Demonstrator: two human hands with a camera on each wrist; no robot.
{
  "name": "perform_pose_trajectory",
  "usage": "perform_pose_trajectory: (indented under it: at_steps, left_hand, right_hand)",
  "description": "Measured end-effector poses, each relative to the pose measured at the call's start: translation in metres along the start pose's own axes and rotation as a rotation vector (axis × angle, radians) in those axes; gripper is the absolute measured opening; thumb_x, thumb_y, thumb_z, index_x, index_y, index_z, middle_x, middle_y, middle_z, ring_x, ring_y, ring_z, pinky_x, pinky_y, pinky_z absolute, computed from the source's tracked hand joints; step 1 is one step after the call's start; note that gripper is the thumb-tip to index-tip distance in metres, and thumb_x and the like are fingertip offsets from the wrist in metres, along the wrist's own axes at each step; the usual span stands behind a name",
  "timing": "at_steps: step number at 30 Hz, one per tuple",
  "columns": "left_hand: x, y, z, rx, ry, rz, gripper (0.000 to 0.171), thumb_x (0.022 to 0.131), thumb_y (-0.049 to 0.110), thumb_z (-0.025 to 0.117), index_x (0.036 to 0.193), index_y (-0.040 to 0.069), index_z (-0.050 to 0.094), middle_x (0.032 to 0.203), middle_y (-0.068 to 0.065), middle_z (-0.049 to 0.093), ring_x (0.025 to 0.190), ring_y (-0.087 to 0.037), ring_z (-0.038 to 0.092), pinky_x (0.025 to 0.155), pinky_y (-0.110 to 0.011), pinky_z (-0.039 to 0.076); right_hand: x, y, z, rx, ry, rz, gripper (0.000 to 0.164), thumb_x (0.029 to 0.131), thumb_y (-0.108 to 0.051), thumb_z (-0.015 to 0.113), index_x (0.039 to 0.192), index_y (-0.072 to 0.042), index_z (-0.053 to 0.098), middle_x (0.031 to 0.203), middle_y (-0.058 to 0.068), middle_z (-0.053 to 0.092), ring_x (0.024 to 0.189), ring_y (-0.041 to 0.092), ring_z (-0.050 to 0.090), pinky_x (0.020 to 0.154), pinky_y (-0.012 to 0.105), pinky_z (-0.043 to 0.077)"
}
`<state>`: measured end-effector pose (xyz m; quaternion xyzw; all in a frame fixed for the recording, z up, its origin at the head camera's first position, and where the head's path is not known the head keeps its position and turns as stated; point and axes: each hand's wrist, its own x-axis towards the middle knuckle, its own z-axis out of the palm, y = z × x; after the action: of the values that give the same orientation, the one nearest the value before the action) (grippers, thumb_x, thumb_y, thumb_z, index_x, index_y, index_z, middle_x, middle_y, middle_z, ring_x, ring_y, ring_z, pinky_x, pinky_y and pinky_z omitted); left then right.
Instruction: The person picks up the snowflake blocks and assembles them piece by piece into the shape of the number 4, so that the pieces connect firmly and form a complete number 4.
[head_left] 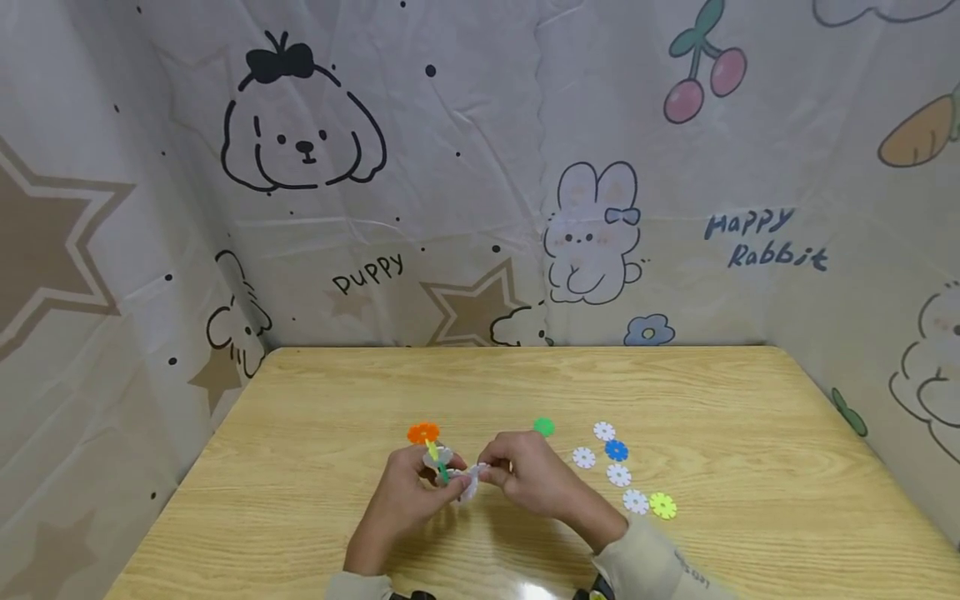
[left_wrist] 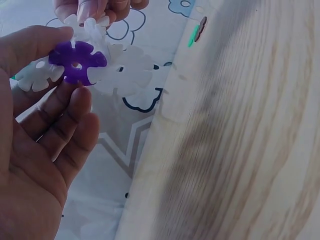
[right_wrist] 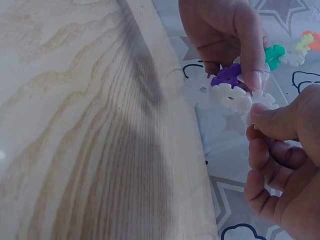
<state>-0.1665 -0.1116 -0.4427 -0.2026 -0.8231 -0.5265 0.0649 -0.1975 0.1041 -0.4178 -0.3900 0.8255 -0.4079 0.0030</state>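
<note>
My left hand (head_left: 405, 493) grips a joined chain of flower-shaped plastic discs, thumb and fingers pinching it near a purple disc (left_wrist: 62, 58). From that grip the chain runs through a green disc (right_wrist: 273, 56), a whitish disc (right_wrist: 294, 58) and a yellow one to an orange disc (head_left: 423, 432) at its far end. Other white discs are slotted around the purple one, such as a white disc (right_wrist: 231, 96). Beside it, my right hand (head_left: 531, 473) pinches a white disc at the chain's near end between thumb and index finger. Its fingertips partly hide that disc.
Loose discs lie on the wooden table (head_left: 285, 500) to the right of the hands: a green disc (head_left: 544, 427), a blue disc (head_left: 617, 450), a yellow disc (head_left: 663, 505) and several white ones. A printed cloth (head_left: 465, 108) hangs behind the table and along both sides.
</note>
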Motion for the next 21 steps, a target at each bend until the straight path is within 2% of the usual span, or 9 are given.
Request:
perform_pose_trajectory:
  at_steps: [5, 12, 21]
  left_hand:
    - [0.001, -0.0024, 0.0018, -0.004, 0.007, 0.048, 0.006, 0.085, 0.005, 0.078, 0.085, 0.009, 0.074, 0.08, 0.007, 0.069, 0.068, -0.008, 0.057, 0.06, -0.028, 0.051]
    - [0.0007, -0.004, 0.004, 0.005, -0.002, 0.052, 0.012, 0.081, -0.001, 0.078, 0.08, 0.011, 0.074, 0.077, 0.006, 0.07, 0.067, -0.006, 0.057, 0.061, -0.027, 0.05]
    - [0.0004, -0.0045, 0.0063, 0.002, -0.012, 0.05, 0.01, 0.079, -0.003, 0.079, 0.078, 0.005, 0.074, 0.076, 0.001, 0.071, 0.068, -0.006, 0.058, 0.062, -0.027, 0.052]
  right_hand:
    - [-0.001, 0.0007, 0.0011, -0.003, -0.005, -0.004, 0.004, 0.09, -0.001, 0.072, 0.088, -0.005, 0.075, 0.078, -0.004, 0.066, 0.065, 0.001, 0.054, 0.056, 0.021, 0.048]
    - [-0.0029, 0.0003, 0.0031, -0.01, -0.009, -0.001, 0.003, 0.089, -0.001, 0.074, 0.088, -0.004, 0.076, 0.077, -0.005, 0.066, 0.065, 0.0, 0.054, 0.057, 0.021, 0.048]
    - [-0.0034, 0.0004, 0.0041, -0.002, -0.022, -0.002, 0.004, 0.089, -0.003, 0.074, 0.088, -0.006, 0.076, 0.078, -0.005, 0.067, 0.065, -0.001, 0.054, 0.057, 0.02, 0.048]
